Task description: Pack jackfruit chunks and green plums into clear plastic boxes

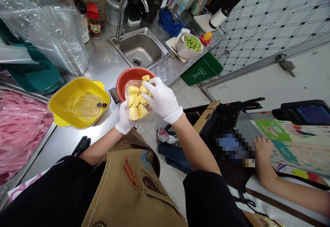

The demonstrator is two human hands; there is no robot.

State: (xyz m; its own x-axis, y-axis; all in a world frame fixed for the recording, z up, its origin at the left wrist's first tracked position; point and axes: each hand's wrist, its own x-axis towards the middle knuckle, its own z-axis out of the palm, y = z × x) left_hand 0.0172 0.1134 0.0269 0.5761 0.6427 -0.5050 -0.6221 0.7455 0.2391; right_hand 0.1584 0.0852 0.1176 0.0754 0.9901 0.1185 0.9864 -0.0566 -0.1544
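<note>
Clear plastic box (148, 118) of jackfruit pieces (134, 113): part filled, uncovered

Progress: several yellow pieces sit in the box and hide much of its base; filling is judged well advanced. No lid is fitted. What remains in the red bowl (121, 86), at 12 o'clock from the box, cannot be verified; box and hand mask much of its interior.

Orientation: open side up, toward the viewer; long axis runs roughly 12 to 6 o'clock, near end toward the brown apron (116, 189).

Position: held up mid-view, overlapping the bowl's near edge. Yellow colander (57, 105) stands at 9 o'clock.

Hands: gloved left hand (124, 118) grips the box wall at 8 o'clock. Gloved right hand (163, 98) reaches in from 3 o'clock, fingers parted about one piece; whether they pinch it cannot be determined.
</note>
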